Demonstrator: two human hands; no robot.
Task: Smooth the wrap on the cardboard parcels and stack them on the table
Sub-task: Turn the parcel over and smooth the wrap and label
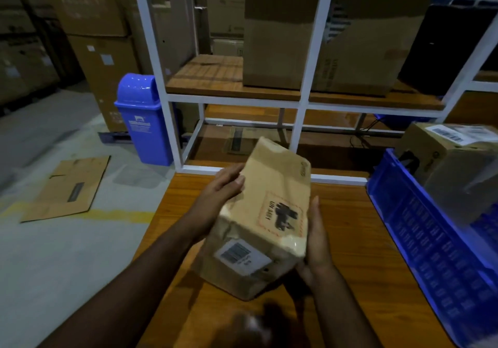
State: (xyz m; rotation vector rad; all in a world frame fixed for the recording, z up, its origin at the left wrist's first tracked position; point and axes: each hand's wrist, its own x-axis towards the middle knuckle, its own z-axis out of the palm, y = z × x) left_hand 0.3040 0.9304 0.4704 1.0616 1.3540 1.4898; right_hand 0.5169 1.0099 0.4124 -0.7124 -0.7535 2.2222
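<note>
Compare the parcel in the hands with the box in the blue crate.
The parcel is held between the left hand and right hand over the table; the box sits in the crate. The parcel is covered in wrinkled brown wrap with a red-bordered stamp; the box shows bare cardboard. Both carry a white barcode label.

Left hand [225, 186], right hand [318, 242]: fingers straight

A blue bin [144, 121] stands beside the white shelving [301, 99]; flattened cardboard [67, 188] lies on the floor (left side).
</note>
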